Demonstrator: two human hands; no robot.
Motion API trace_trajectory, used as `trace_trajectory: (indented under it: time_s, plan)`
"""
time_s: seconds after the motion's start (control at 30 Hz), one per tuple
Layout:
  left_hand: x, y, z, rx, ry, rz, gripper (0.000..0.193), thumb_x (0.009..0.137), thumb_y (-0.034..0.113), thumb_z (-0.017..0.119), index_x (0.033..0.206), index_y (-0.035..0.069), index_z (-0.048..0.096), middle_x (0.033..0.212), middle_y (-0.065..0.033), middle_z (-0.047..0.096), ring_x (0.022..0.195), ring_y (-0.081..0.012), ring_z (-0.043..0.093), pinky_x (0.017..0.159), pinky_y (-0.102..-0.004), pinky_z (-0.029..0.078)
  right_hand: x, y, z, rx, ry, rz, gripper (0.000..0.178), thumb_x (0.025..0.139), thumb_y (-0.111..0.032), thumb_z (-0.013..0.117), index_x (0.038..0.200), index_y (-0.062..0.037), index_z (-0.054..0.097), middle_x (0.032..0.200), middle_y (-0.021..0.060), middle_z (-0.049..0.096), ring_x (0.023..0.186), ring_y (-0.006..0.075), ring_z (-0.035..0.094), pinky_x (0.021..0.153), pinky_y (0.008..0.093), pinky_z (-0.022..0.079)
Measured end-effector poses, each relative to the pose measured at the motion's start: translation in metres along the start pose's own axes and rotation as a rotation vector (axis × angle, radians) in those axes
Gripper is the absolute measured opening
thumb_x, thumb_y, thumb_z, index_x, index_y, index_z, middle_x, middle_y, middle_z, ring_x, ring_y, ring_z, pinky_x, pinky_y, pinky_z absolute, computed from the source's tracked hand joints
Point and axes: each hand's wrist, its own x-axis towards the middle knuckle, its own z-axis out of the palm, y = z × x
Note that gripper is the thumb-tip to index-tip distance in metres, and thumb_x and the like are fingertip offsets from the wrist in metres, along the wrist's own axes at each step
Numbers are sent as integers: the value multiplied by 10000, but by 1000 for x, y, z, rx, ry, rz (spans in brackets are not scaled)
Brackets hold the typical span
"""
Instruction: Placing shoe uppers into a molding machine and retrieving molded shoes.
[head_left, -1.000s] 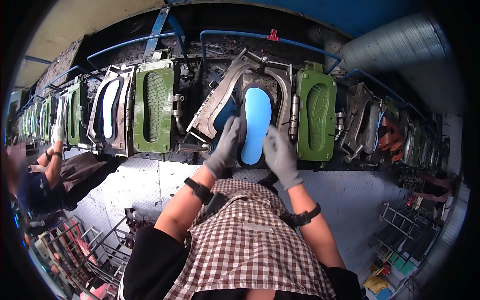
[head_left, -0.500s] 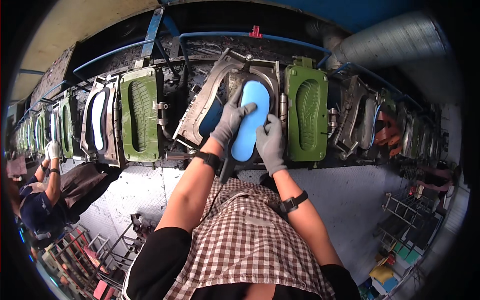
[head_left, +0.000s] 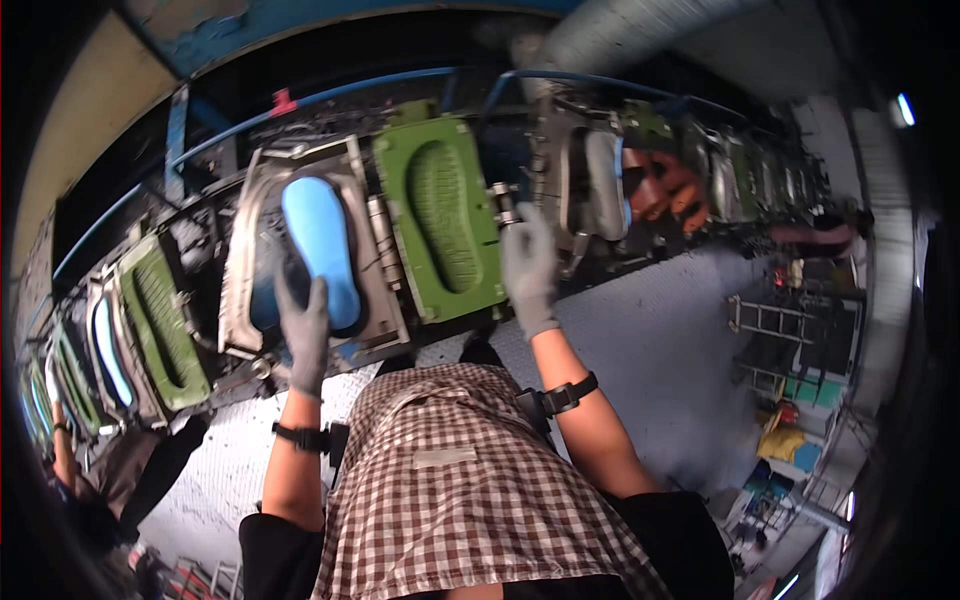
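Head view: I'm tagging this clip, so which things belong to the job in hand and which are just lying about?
Job in hand, seemingly:
blue sole
metal mold around it
left hand, fingers spread at the sole
green mold
right hand, blurred, beside that mold

Just about, seemingly:
metal rack at right
yellow item below it

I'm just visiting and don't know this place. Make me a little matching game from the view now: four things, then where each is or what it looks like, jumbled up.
Things
1. Blue sole-shaped piece
2. Left hand
3. Apron
4. Red clip

Places and looks
A. On a blue rail
B. Brown-and-white checks
C. Set within a metal mould
D. Covered by a grey glove

Right pairs: 1-C, 2-D, 3-B, 4-A.
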Motion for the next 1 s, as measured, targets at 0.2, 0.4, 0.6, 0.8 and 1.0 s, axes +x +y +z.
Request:
trace_trajectory:
  time_s: [0.2,0.4,0.6,0.8,1.0]
  plan:
    - [-41,119,82,-255,-92,116,585,1006,97,595,1547,3,395,1545,-182,473,1420,-264,465,1194,-371,335,83,156,-210,-680,604,660,728,852,-446,789,1324,70,589,1246,283,656,1146,403,651,976,453,524]
    - [-78,233,270,-357,-607,107,605,993,234,633,1514,1,431,1477,-229,531,1389,-327,500,1161,-384,381,99,183,-240,79,203,879,603,872,-291,795,1338,23,576,999,144,700,729,233,682,609,333,539]
    - [-115,212,383,-429,-1055,-279,522,1060,330,566,1458,-3,508,1402,-149,584,1262,-208,568,1092,-326,430,125,136,-279,568,151,1091,366,948,-152,700,1290,-125,573,834,10,596,603,93,544,484,231,395]
    - [-58,229,495,-590,-473,-411,595,945,193,720,1447,-4,466,1201,-128,664,1077,-215,639,923,-325,527,149,134,-314,836,152,930,173,969,-138,662,1139,-135,632,890,0,609,624,73,513,505,236,412]
    - [-7,127,520,-31,-525,391,274,858,206,769,1069,37,726,934,-30,722,831,-138,671,744,-277,549,246,83,-292,619,16,379,157,1002,-58,588,1154,-62,628,1093,62,657,759,120,594,658,270,519]
